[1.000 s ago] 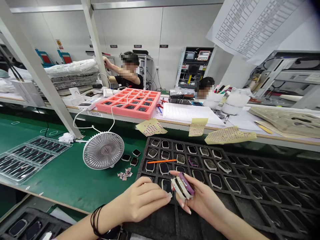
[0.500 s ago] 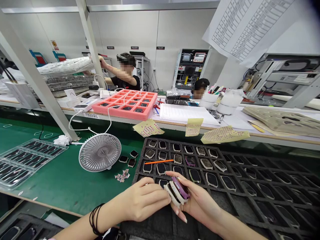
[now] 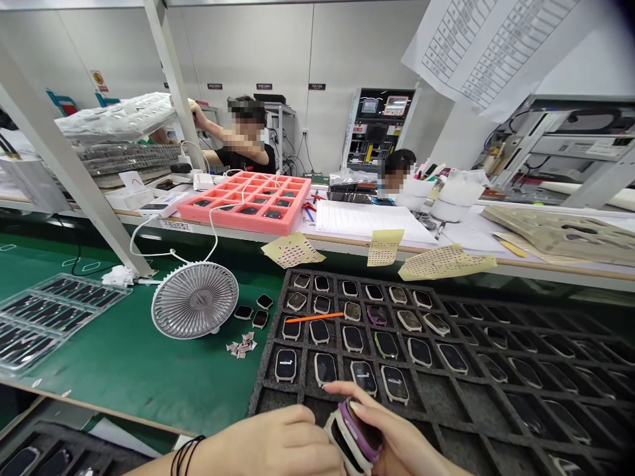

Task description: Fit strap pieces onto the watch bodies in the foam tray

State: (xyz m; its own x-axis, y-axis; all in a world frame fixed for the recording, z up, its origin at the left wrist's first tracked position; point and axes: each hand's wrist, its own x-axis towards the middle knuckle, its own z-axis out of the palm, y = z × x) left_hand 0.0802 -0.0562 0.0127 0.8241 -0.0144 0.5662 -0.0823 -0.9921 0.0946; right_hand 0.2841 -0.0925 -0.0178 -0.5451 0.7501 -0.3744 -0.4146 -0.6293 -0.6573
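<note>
Low in the view, my right hand (image 3: 397, 423) is closed around a small stack of smartwatch bodies without straps. A purple smartwatch (image 3: 360, 430) is on the right side of the stack, and a cream-white smartwatch (image 3: 333, 433) lies against it on the left. My left hand (image 3: 292, 441), with black bands at its wrist, has its fingers curled against the left side of the white one; its fingertips are partly hidden. Beneath and beyond both hands is a black foam tray (image 3: 446, 396) with smartwatches in its pockets. Several in the nearest filled row, such as one watch (image 3: 286, 365), show lit white lettering.
An orange stick (image 3: 315, 318) lies across the tray's watches. Left of it are three loose watches (image 3: 260, 319), small labels (image 3: 241, 345) and a grey fan (image 3: 196, 301). A pink foam tray (image 3: 243, 221) sits on the shelf. Across it, a co-worker (image 3: 243, 139) handles wrapped trays.
Both hands have come down and nearer with the stack, uncovering the row of watches with lit screens. The view has shifted slightly.
</note>
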